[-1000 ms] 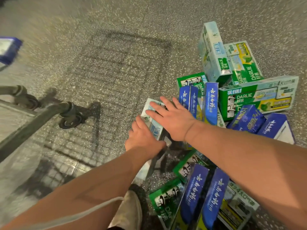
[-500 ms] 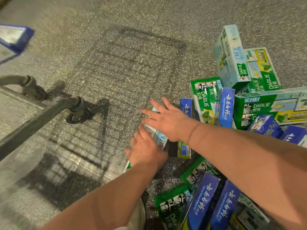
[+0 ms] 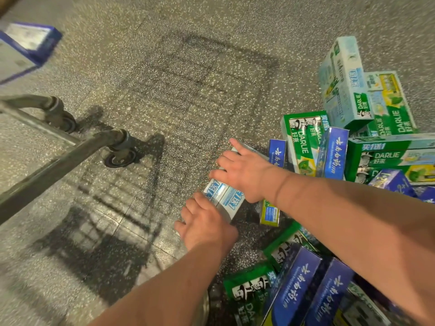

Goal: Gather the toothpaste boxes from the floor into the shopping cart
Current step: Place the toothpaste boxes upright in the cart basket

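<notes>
A long pale-blue toothpaste box (image 3: 226, 198) lies on the floor at the left edge of a pile of green and blue toothpaste boxes (image 3: 329, 149). My left hand (image 3: 207, 224) grips its near end and my right hand (image 3: 244, 170) presses on its far end with the fingers spread over it. More boxes (image 3: 294, 290) lie at the lower right beside my right forearm. The shopping cart's lower frame (image 3: 58, 161) and a wheel (image 3: 120, 156) show at the left; its basket is out of view.
The floor is speckled grey terrazzo (image 3: 188, 78) with the cart's grid shadow on it. A blue-and-white box (image 3: 26, 48) shows blurred at the upper left. A second cart wheel (image 3: 63, 121) sits further left. My shoe tip (image 3: 202, 309) shows at the bottom.
Both hands have closed in on the pale-blue box and turned it slightly. The view has shifted, so the pile sits further right and the cart frame larger at left.
</notes>
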Available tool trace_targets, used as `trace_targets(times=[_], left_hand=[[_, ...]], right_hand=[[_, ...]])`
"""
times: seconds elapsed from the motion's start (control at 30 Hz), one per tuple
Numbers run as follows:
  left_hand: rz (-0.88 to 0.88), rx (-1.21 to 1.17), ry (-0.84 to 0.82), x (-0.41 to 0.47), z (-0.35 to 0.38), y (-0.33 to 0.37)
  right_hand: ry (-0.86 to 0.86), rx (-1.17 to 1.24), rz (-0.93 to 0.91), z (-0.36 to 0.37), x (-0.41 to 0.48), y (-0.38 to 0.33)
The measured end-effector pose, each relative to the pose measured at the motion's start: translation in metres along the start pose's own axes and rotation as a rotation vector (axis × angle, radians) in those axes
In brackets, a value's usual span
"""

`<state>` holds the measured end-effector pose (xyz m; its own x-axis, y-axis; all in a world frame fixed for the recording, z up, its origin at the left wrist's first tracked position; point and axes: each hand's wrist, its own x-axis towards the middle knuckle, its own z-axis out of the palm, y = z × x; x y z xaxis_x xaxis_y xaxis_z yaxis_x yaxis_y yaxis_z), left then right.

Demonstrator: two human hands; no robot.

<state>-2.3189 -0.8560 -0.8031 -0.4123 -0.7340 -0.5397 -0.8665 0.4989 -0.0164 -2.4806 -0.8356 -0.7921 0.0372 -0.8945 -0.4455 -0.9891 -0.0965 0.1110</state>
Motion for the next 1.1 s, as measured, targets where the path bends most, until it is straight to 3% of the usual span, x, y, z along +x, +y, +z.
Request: trace_targets(times=[0.2,0.37,0.57,0.87,1.1], left_hand=[[0.106,0.041,0.104,0.013,-0.031,-0.007],[0.241,0.144,0.168,-0.016,-0.119,-0.015],[0.422,0.172,0.208,-0.114,-0.269,-0.033],[0.653,0.2,0.265,-0.275,-0.547,-0.07],[0.823,0.27,0.4,-0.367,-0.709,-0.102]], right_hand=[[0.054,0.029,0.073,-0.016,-0.007,0.008],[0.084,0.093,0.19,-0.095,-0.054,0.02],[0.027,0.12,0.263,-0.259,-0.153,0.022],[-0.063,0.215,0.382,-0.575,-0.302,0.029],[0.097,0.079,0.535,-0.739,-0.391,0.004]])
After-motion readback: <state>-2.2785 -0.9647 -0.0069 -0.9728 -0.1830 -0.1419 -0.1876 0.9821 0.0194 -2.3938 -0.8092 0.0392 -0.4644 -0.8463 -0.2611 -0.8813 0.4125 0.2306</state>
